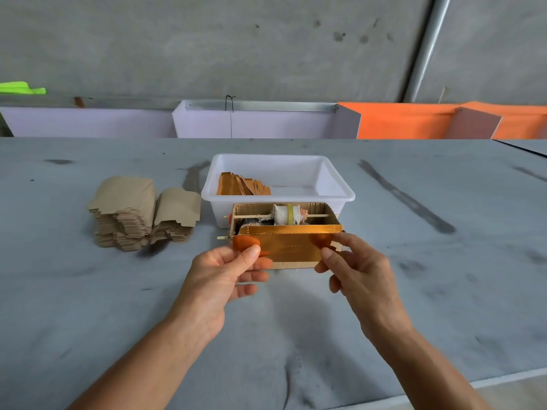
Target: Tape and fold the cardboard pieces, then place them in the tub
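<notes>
The left hand (220, 272) pinches the left end of a gold-faced cardboard piece (288, 244) between thumb and curled fingers; the right hand (355, 269) pinches the right end in the same manner, thumb on the near face. The piece is held off the table, long edge horizontal, its top edge level with the near rim of a small open cardboard box (324, 208) directly behind it. That box carries a thin wooden stick (251, 216) passed through both end walls, with a pale roll (285, 214) mounted on it; whether the roll is tape cannot be confirmed. The box stands against the near wall of the white plastic tub (340, 187). Inside the tub, a row of folded orange-gold pieces (241, 184) leans along the left side; the right portion of the tub floor is bare. Left of the tub, well apart from the hands, two stacks of flat brown cardboard blanks (139, 214) sit side by side, touching. The grey table (88, 306) extends wide to both sides and toward the near edge. Purple and orange panels (399, 121) line the far edge.
</notes>
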Demonstrator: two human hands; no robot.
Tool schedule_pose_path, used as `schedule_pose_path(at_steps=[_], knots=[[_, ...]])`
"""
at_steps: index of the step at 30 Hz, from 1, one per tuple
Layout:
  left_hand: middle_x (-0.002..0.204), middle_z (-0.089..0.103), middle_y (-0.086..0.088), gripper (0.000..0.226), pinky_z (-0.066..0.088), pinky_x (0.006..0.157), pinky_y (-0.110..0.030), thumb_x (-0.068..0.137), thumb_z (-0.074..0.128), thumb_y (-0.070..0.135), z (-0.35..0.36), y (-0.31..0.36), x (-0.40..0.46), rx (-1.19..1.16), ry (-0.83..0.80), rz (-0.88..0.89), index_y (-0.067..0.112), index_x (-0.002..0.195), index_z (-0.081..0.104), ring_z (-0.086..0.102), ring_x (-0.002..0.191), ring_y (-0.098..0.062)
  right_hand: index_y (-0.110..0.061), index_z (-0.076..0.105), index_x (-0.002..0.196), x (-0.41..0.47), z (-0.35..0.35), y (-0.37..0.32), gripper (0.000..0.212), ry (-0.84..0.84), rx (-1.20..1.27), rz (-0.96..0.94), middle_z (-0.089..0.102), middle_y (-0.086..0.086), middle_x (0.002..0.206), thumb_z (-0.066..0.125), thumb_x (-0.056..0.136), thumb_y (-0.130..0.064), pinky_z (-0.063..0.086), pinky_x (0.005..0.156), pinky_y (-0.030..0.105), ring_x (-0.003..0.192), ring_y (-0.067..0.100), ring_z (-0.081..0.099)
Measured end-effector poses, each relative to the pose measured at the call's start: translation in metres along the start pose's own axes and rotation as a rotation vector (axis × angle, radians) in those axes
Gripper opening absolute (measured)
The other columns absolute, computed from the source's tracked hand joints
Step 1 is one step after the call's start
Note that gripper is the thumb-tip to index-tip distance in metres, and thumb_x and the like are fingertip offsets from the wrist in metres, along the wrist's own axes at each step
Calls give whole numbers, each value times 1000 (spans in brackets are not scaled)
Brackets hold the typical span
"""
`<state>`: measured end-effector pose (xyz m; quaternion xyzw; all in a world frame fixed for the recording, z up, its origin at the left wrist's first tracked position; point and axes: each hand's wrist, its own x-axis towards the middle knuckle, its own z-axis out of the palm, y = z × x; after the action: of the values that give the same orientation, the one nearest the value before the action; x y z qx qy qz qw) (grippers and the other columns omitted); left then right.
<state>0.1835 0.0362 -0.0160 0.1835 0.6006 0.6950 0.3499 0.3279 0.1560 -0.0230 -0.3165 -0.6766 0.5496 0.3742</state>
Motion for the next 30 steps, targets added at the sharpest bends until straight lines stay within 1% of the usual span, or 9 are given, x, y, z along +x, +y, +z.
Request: schedule_pose_path(at_steps=[2,5,8,11,15,18,21,27,30], knots=[[79,74,-10,16,51,47,-19,81,66,19,1,0,-1,4,-19,25,7,91,68,69,61,-15,-13,66,98,0,0,-4,12,-48,53,46,69,8,69,56,93,-9,40,44,14,45,9,53],[80,74,-10,18,51,48,-19,80,67,18,1,1,-1,27,-48,55,8,94,68,68,62,-16,-9,66,86,1,0,-6,14,-59,59,110,72,6,72,54,94,-9,39,43,15,46,10,56],[82,74,-9,17,52,50,-21,84,65,19,3,1,1,50,-69,27,10,98,67,69,64,-18,-7,65,88,2,2,-7,12,-80,86,137,73,6,75,55,94,-11,40,45,15,49,11,57],[80,74,-10,16,52,49,-21,83,66,20,4,-1,3,23,-42,-18,8,93,67,69,62,-16,-5,65,89,2,3,-7,11,-89,109,167,73,6,75,57,93,-13,42,47,17,51,10,58],[79,74,-12,29,53,50,-21,67,70,28,4,-2,5,-35,-45,-46,8,87,69,69,62,-15,-3,65,91,1,3,-6,12,-78,165,255,74,6,76,60,91,-14,47,57,23,55,9,63],[81,74,-13,36,53,50,-22,58,72,30,5,-1,4,-63,-71,-71,9,88,70,69,62,-16,-3,63,84,1,3,-6,8,-73,198,304,74,8,75,65,87,-10,47,54,20,56,9,64],[84,74,-13,46,53,51,-22,54,74,31,3,1,4,-54,-112,-56,8,93,70,69,64,-18,-6,66,79,2,1,-6,8,-74,129,278,74,6,74,66,85,-10,47,54,20,57,9,65],[75,72,-17,30,54,52,-22,62,71,22,2,0,9,-83,-101,-88,1,82,66,68,60,-17,-8,69,73,2,-5,-6,8,-139,139,280,73,10,75,70,79,-13,49,52,16,59,12,66],[72,71,-18,23,55,52,-22,70,69,14,2,-3,11,-98,-99,-90,-3,85,65,68,58,-16,-9,69,69,3,-6,-4,13,-146,193,336,72,11,72,73,65,-20,48,53,19,60,12,65]])
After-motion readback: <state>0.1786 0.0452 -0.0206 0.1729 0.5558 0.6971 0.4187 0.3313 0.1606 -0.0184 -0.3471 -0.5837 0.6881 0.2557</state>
